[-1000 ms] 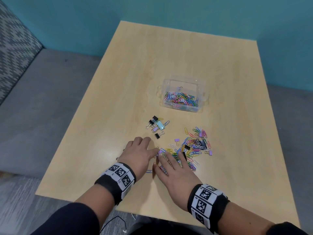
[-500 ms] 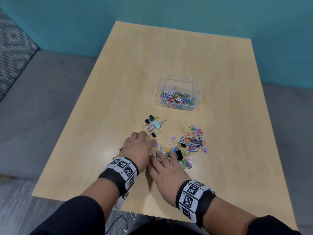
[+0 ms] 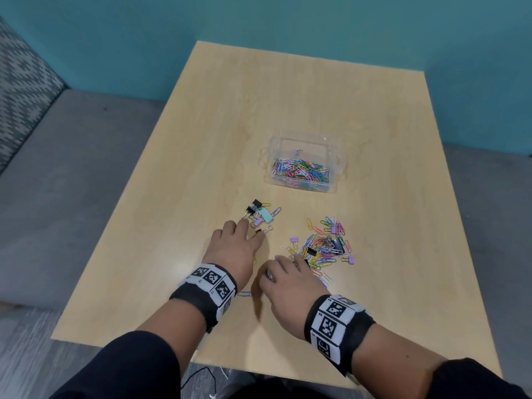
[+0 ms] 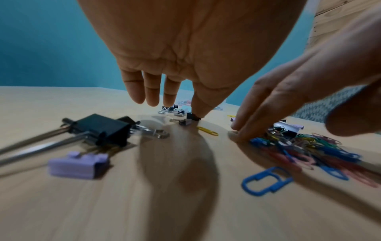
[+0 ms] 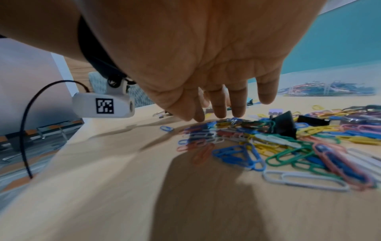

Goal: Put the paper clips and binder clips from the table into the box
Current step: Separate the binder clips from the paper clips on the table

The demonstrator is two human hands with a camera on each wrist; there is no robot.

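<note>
A clear plastic box (image 3: 334, 180) (image 5: 325, 88) sits mid-table with coloured paper clips inside. A small cluster of binder clips (image 3: 258, 213) lies just beyond my left hand (image 3: 247, 231) (image 4: 169, 104). That hand's fingers are straight and point down, and one fingertip touches a small black binder clip (image 4: 193, 116). A pile of paper clips (image 3: 324, 247) (image 5: 288, 143) with black and lilac binder clips lies to the right. My right hand (image 3: 288, 262) (image 5: 224, 107) rests its straight fingertips on the pile's near left edge and holds nothing.
In the left wrist view a large black binder clip (image 4: 103, 128), a lilac binder clip (image 4: 78, 164), a yellow paper clip (image 4: 207, 131) and a blue paper clip (image 4: 266, 181) lie near the table's front left. A teal wall stands behind the table (image 3: 288, 96).
My left hand has slid forward toward the binder clip cluster. My right hand's fingers have drawn back to the near edge of the paper clip pile.
</note>
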